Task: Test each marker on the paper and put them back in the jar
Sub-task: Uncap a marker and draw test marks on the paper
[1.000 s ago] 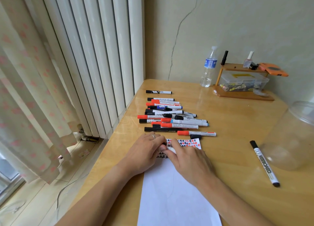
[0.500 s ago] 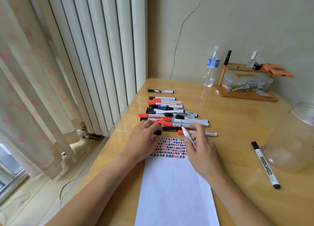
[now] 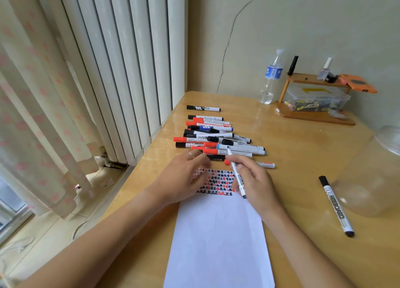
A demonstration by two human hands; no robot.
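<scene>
Fingers around one marker

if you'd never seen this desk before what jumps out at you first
The heap of markers with red, black and blue caps, stacked at the desk's left edge by the blinds, draws the eye first. Just in front of it, the sheet of paper has its top strip packed with red and black test marks, and the right hand holds an uncapped marker there, tip up. A clear jar lies on its side far right.

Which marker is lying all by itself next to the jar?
The black-capped whiteboard marker, alone on the table beside the clear jar, apart from the marker pile.
</scene>
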